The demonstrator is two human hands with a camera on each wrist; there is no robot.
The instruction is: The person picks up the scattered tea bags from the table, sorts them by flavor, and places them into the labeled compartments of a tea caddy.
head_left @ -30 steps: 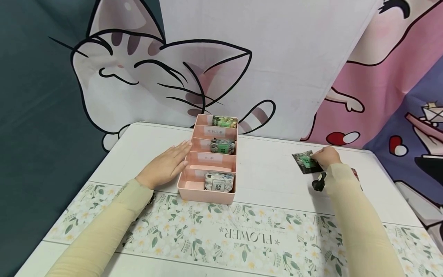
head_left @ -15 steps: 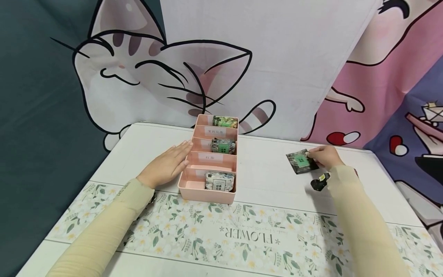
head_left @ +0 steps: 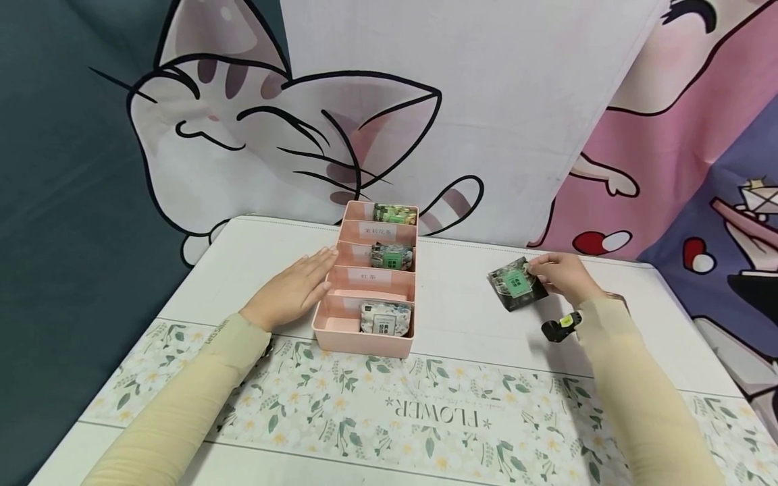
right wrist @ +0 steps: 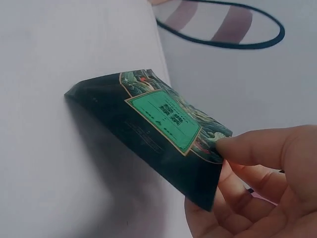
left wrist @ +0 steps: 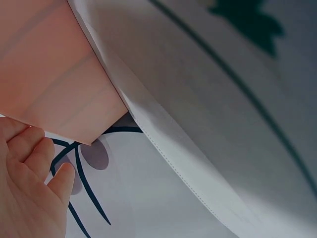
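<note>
My right hand [head_left: 564, 275] pinches a dark tea sachet with a green label [head_left: 518, 284] by its edge, thumb on top. In the right wrist view the tea sachet [right wrist: 163, 119] hangs tilted above the white tabletop, casting a shadow. Left of it stands a pink divided box [head_left: 365, 344] with white labels on its dividers. My left hand [head_left: 290, 290] lies with straight fingers against the box's left side; the left wrist view shows those fingers [left wrist: 34, 148] touching the pink wall [left wrist: 74, 99].
Inside the box lie a white sachet [head_left: 385, 319], a green-labelled sachet [head_left: 392, 257] and a yellow-green sachet [head_left: 395, 214]. A printed floral cloth [head_left: 437, 418] covers the table's front. A cat-patterned curtain [head_left: 516, 121] hangs behind. A black wrist device [head_left: 560, 327] sits under my right wrist.
My right hand has moved left, carrying the dark tea sachet off the table's right side and closer to the box. My left hand has stayed against the box.
</note>
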